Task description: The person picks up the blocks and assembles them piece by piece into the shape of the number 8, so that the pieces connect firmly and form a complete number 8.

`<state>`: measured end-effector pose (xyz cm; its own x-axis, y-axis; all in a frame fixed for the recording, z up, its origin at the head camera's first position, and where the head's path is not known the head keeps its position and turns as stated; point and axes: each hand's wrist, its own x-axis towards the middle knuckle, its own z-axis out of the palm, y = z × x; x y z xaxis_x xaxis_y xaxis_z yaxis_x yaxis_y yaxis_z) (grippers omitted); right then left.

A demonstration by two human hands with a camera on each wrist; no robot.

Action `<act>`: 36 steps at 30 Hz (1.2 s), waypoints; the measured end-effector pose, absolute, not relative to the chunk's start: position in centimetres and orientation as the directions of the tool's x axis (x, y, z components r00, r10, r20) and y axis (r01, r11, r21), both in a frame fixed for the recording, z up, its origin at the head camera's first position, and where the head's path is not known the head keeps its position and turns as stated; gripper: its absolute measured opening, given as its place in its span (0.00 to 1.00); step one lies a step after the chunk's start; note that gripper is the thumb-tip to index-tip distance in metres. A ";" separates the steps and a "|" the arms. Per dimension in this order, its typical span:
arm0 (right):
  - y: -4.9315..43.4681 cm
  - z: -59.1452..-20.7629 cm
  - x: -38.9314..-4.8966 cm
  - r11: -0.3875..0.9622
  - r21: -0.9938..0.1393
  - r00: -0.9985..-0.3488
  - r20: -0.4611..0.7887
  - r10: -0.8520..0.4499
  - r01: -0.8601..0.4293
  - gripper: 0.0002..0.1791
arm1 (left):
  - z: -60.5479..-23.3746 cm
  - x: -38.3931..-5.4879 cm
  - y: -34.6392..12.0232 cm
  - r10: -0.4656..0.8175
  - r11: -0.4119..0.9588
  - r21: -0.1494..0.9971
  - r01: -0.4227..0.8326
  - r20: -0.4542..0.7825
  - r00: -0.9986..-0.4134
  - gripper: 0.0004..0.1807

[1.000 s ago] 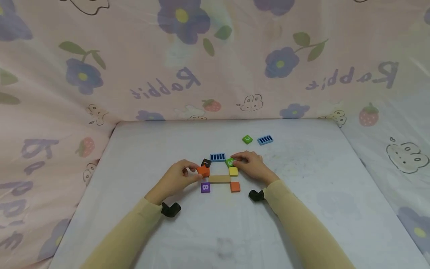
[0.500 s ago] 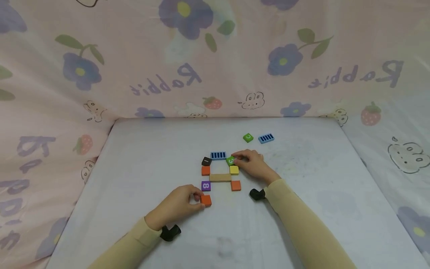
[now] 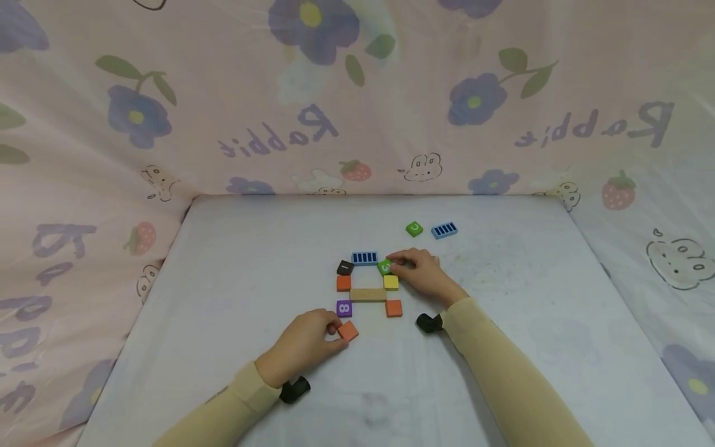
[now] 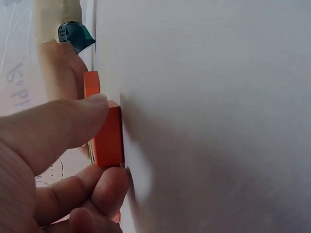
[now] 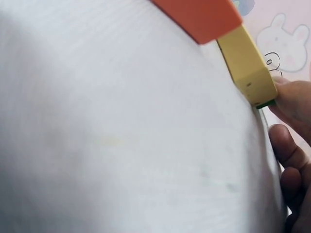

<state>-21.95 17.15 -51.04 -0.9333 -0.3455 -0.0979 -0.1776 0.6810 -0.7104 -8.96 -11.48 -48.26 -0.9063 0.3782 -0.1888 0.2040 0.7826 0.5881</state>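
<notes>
My left hand (image 3: 306, 343) pinches an orange square block (image 3: 348, 331) between thumb and fingers, just in front of a purple block marked 8 (image 3: 344, 308). The left wrist view shows the same orange block (image 4: 110, 136) on edge, close to the white surface. My right hand (image 3: 421, 273) holds a green block marked 3 (image 3: 384, 267) at its right side. In the right wrist view, a yellow block (image 5: 248, 63) hides most of that green block, with my right fingers (image 5: 291, 145) beside it. A tan plank (image 3: 367, 295) lies between the two columns of blocks.
Another orange block (image 3: 343, 283) and a black block (image 3: 345, 267) stand in the left column. The right column has a yellow and an orange block (image 3: 393, 308). A blue striped block (image 3: 365, 257) spans the far side. Farther back lie a green block (image 3: 414, 228) and another striped block (image 3: 444, 230).
My left hand has moved toward the front edge with an orange block, uncovering another orange block in the left column. The carried block has since turned slightly. My right hand stays at the green block.
</notes>
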 end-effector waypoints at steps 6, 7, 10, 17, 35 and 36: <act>17.2 -51.1 -22.0 0.677 -0.712 -0.932 -0.092 -0.350 -0.184 0.17 | -48.5 -9.0 -11.3 0.379 0.782 0.584 0.218 -0.168 -0.910 0.15; 17.2 -51.1 -22.0 0.676 -0.714 -0.932 -0.092 -0.350 -0.183 0.17 | -48.5 -9.0 -11.3 0.379 0.781 0.585 0.219 -0.164 -0.911 0.15; 17.2 -51.2 -22.1 0.674 -0.717 -0.932 -0.093 -0.350 -0.182 0.17 | -48.6 -9.0 -11.3 0.375 0.780 0.586 0.219 -0.157 -0.914 0.16; 17.2 -51.3 -22.0 0.676 -0.711 -0.933 -0.079 -0.350 -0.194 0.17 | -48.6 -9.1 -11.2 0.368 0.783 0.586 0.209 -0.164 -0.915 0.18; 17.2 -51.2 -22.0 0.667 -0.721 -0.932 -0.084 -0.352 -0.187 0.16 | -48.7 -9.3 -11.3 0.373 0.783 0.581 0.224 -0.151 -0.915 0.19; 17.3 -51.2 -21.9 0.667 -0.721 -0.932 -0.084 -0.352 -0.187 0.16 | -48.7 -9.3 -11.3 0.374 0.780 0.586 0.221 -0.152 -0.915 0.19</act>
